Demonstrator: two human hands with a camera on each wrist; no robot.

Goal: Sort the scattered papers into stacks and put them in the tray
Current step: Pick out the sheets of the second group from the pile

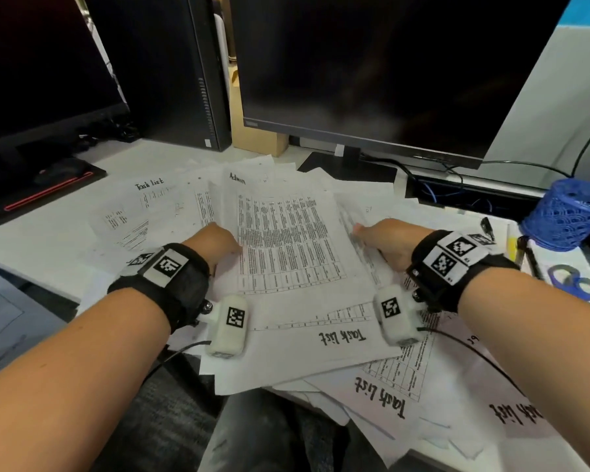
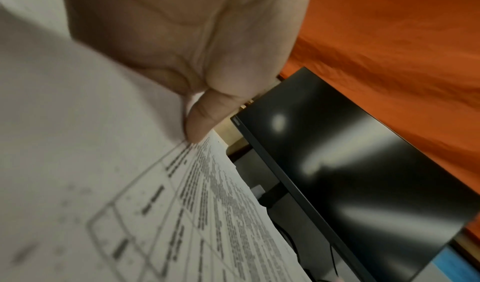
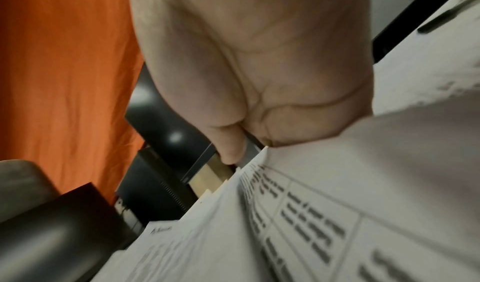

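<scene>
Your left hand (image 1: 215, 245) and right hand (image 1: 385, 243) flank a printed table sheet (image 1: 286, 240) atop scattered papers (image 1: 389, 386) on the table (image 1: 41, 253) — fingers (image 2: 200, 120) of each pinching a side edge. Its long axis runs away from you (no tray visible).

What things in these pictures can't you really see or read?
- Fingers of the left hand and right hand: under the papers in the head view, so the grip is unclear.
- Small print in the tables: too small in the head view, blurred in both wrist views.
- A tray: no view clearly shows one.
- Inside the blue mesh cup: cut off by the right edge.
</scene>
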